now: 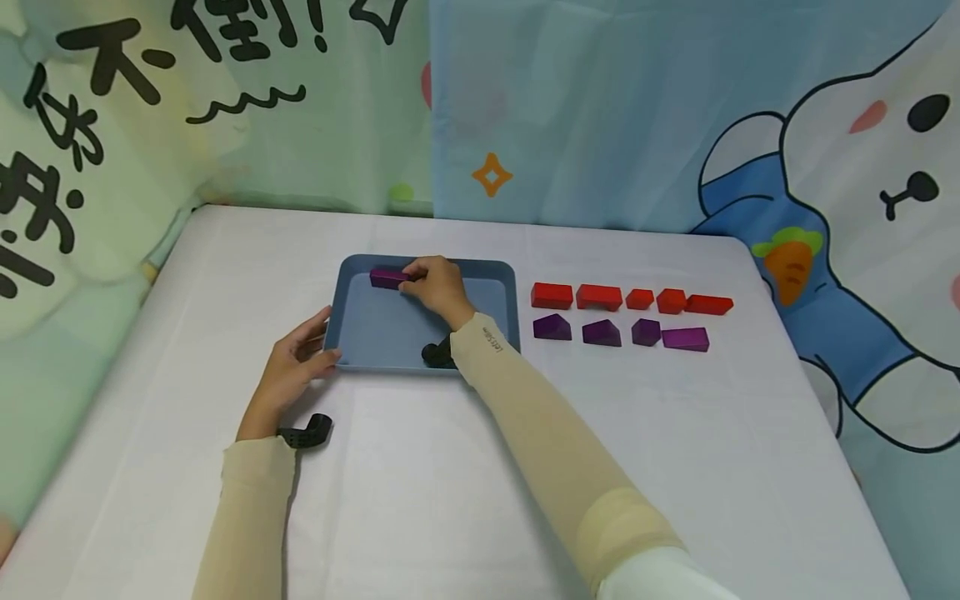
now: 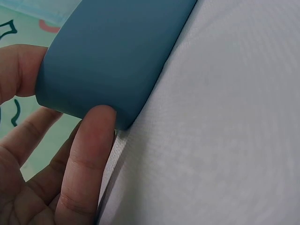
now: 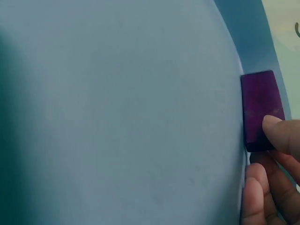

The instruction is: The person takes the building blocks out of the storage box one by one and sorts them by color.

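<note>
A shallow blue-grey tray (image 1: 382,333) lies on the white table. At its left front corner is my left hand (image 1: 288,375); in the left wrist view the thumb (image 2: 91,145) presses one outer wall and a finger (image 2: 18,70) the other, gripping the corner between them. My right hand (image 1: 442,292) reaches over the tray and pinches one end of a long purple block (image 1: 386,278) near the far left wall. In the right wrist view, the thumb lies on the face of this purple block (image 3: 261,101), beside the tray wall; other fingers curl below it.
Right of the tray, several red blocks (image 1: 598,297) of varied shapes stand in a row. In front of them runs a row of several purple blocks (image 1: 602,333). Printed cloth (image 1: 600,125) hangs behind the table (image 1: 420,483).
</note>
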The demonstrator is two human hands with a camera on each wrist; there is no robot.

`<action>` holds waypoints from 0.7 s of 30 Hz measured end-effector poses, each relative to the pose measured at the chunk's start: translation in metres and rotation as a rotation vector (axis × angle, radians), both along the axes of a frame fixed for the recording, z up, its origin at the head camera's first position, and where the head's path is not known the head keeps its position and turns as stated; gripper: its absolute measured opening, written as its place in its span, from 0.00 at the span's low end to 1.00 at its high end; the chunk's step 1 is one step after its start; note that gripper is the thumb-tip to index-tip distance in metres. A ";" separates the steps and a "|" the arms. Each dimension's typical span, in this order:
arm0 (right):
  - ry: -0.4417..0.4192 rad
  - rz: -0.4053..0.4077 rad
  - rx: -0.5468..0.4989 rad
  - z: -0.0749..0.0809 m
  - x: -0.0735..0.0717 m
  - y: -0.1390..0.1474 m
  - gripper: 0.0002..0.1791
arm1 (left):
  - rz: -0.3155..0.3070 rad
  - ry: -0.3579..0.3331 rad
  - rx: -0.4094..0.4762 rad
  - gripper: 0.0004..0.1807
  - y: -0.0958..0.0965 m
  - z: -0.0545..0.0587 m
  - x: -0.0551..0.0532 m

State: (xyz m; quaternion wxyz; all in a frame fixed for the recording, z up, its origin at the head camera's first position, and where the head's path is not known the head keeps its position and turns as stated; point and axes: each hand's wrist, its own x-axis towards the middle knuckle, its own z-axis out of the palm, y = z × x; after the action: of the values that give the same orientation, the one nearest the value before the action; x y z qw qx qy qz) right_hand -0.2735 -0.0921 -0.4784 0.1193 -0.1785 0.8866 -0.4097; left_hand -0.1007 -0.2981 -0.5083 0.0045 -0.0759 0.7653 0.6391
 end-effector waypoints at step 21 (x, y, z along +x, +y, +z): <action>0.023 0.123 -0.218 0.060 0.016 0.096 0.14 | -0.005 -0.031 0.011 0.42 0.005 0.007 0.003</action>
State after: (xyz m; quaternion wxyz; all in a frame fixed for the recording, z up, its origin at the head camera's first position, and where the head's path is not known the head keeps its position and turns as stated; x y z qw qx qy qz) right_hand -0.2572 0.0040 -0.4184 0.1139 -0.2494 0.8255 -0.4933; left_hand -0.0977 -0.2929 -0.5017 0.0185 -0.0840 0.7620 0.6419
